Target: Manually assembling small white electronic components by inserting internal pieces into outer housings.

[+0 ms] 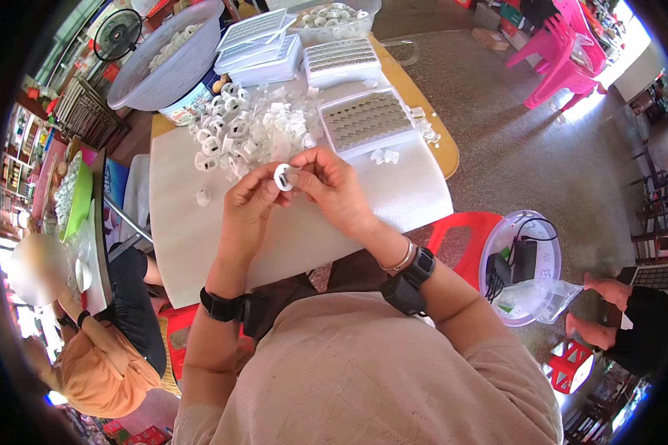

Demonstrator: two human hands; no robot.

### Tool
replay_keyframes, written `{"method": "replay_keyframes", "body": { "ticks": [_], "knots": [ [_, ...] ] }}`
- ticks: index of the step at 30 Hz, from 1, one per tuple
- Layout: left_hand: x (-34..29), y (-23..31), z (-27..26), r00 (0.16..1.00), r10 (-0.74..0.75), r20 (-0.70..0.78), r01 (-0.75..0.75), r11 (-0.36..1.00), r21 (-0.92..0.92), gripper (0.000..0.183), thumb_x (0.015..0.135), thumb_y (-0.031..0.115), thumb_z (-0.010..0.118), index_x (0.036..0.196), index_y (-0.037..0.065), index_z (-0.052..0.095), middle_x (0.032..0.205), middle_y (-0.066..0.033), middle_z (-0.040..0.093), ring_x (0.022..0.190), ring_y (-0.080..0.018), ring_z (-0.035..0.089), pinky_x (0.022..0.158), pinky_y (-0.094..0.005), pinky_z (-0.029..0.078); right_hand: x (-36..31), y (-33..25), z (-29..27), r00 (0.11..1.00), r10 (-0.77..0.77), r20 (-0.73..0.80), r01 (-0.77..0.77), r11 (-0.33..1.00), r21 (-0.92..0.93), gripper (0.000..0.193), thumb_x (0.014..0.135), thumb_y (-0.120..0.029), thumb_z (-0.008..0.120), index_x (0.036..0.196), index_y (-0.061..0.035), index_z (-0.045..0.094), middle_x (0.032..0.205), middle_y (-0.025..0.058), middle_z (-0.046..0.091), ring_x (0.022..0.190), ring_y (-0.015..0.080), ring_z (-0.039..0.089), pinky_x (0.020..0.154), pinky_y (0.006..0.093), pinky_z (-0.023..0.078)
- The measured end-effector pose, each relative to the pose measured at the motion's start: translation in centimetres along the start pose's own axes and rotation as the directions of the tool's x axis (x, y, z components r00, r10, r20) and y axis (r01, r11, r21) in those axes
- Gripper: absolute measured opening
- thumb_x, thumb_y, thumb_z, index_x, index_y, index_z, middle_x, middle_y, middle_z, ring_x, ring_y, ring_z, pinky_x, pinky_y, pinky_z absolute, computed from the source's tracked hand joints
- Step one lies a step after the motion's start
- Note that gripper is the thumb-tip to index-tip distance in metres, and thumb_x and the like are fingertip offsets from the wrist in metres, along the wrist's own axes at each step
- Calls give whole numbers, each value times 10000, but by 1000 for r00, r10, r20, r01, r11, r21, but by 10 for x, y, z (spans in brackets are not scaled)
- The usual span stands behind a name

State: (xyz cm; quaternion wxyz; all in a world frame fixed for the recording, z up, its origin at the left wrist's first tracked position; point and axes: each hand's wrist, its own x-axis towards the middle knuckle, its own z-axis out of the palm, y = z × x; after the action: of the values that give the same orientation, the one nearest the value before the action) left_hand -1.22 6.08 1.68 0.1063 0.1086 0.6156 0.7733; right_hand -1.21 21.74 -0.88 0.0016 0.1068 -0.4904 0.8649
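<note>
Between the fingertips of both hands is a small round white plastic part [280,178] with a dark slot in its middle. My left hand [246,204] pinches it from the left, and the fingers of my right hand [335,189] close on its right side. Just beyond the hands lies a heap of similar round white parts [214,133], mixed with small translucent plastic pieces [286,122]. A single white part [203,197] sits apart, left of my left hand. To the right of the heap is a white tray [378,146] with rows of small grey pieces.
Farther back on the table [178,245] stand another filled tray [341,61], stacked trays [256,55] and a clear tub of white parts [332,22]. A large basket [145,70] rises at back left. A person [115,356] sits at left; a basin [522,271] holds cables at right.
</note>
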Motion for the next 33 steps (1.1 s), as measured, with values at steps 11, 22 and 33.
{"method": "replay_keyframes", "body": {
  "ticks": [11,22,33],
  "knots": [
    [1,-8,-7,998,-50,-30,46,989,-140,280,914,118,550,1148,-33,577,936,-63,628,822,-130,576,727,-257,450,4,-72,-35,901,-433,-22,185,429,-884,86,801,-47,639,885,-37,651,839,93,620,712,276,598,617,348,482],
    [2,-8,-10,996,-65,54,72,988,-134,273,913,110,558,1147,-27,582,901,-47,627,810,-117,569,722,-262,460,19,-68,-67,895,-406,188,187,-41,-981,74,731,-59,687,800,-79,670,801,56,583,795,268,574,700,379,469],
    [0,-6,-16,994,-81,79,94,980,-173,295,928,125,546,1186,-18,566,931,-42,625,827,-119,578,727,-259,470,20,-69,-60,897,-356,262,226,-140,-964,55,728,-45,665,776,-68,651,775,70,570,775,280,568,691,392,464]
  ]
}}
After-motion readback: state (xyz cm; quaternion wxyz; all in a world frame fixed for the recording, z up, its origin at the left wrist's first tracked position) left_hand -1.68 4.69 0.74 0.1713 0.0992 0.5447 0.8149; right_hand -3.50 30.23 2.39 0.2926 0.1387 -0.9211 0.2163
